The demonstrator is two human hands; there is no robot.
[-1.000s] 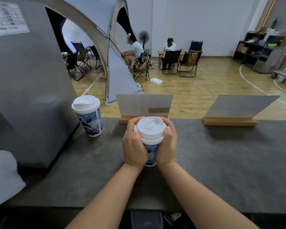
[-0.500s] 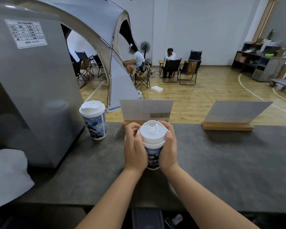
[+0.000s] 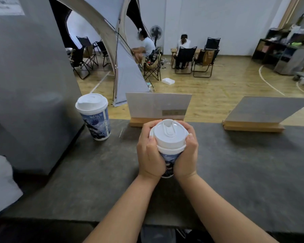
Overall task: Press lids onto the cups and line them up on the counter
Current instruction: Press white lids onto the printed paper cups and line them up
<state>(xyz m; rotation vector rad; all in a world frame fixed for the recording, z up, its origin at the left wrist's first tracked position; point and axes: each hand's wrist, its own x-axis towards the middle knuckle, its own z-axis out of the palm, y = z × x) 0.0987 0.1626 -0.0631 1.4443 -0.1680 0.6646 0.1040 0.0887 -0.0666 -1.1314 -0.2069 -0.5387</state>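
Left hand (image 3: 150, 155) and right hand (image 3: 187, 155) each grip the cup (image 3: 168, 160), thumbs on its lid (image 3: 168, 135), over the counter (image 3: 244, 163).

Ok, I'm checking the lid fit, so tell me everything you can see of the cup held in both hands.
The held cup looks like paper, white near the top with a dark blue printed picture lower down. A white plastic lid with a raised spout and flap sits on it. It stands roughly upright at the middle of the dark counter. The left hand and right hand wrap its sides, thumbs at the lid's rim.
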